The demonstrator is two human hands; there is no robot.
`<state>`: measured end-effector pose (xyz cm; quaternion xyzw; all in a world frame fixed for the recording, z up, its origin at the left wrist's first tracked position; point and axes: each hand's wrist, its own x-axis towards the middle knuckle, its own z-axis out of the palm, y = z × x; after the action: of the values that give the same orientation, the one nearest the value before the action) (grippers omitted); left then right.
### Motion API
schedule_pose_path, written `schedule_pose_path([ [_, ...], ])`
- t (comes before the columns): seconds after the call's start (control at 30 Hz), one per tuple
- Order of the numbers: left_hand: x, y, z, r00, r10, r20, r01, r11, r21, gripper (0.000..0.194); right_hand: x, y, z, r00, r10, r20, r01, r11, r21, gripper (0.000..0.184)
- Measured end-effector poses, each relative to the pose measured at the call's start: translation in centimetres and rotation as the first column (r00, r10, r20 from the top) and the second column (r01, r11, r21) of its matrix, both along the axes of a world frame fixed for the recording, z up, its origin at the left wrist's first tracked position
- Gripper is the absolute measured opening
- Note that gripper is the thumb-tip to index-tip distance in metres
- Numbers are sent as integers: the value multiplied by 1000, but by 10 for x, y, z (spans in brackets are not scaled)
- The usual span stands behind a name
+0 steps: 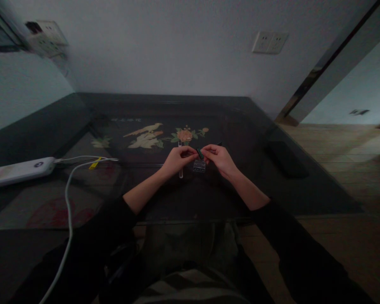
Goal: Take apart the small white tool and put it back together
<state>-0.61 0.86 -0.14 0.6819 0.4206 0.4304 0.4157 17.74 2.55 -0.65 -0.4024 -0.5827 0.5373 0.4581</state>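
Note:
Over the dark table, my left hand (179, 159) and my right hand (219, 158) meet, fingertips pinched on opposite ends of a small, narrow green piece (199, 153) that looks like a circuit board. Its exact kind is too small to make out. Just below the fingers is a small clear plastic case (199, 165). A thin white stick-like tool (180, 173) lies partly under my left hand. Beyond my right hand, the tip of a thin dark item (220, 144) shows; the rest of it is hidden.
A white power strip (22, 172) lies at the table's left, with a white cable (70, 211) running toward the front edge. A black phone-like slab (286, 159) rests at the right. Wall sockets (270, 42) are behind the table (228, 198).

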Motion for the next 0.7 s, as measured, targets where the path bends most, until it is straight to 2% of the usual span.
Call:
schedule_pose_path([
  [0.23,1,-2,2,998,28,59,-24,998,-63,15,-1,-3,2,996,-32,83,24,996,86,31],
  [0.53,0,-2,6,991,60,118,-51,996,-78,21,1,-3,2,989,-47,143,23,985,171,32],
  [0.63,1,-4,7,981,67,181,-27,976,-215,30,1,-5,6,985,-40,170,1,975,223,30],
  [0.7,2,-5,8,969,26,244,65,931,-359,38,2,-7,9,982,-47,181,-7,958,285,26],
])
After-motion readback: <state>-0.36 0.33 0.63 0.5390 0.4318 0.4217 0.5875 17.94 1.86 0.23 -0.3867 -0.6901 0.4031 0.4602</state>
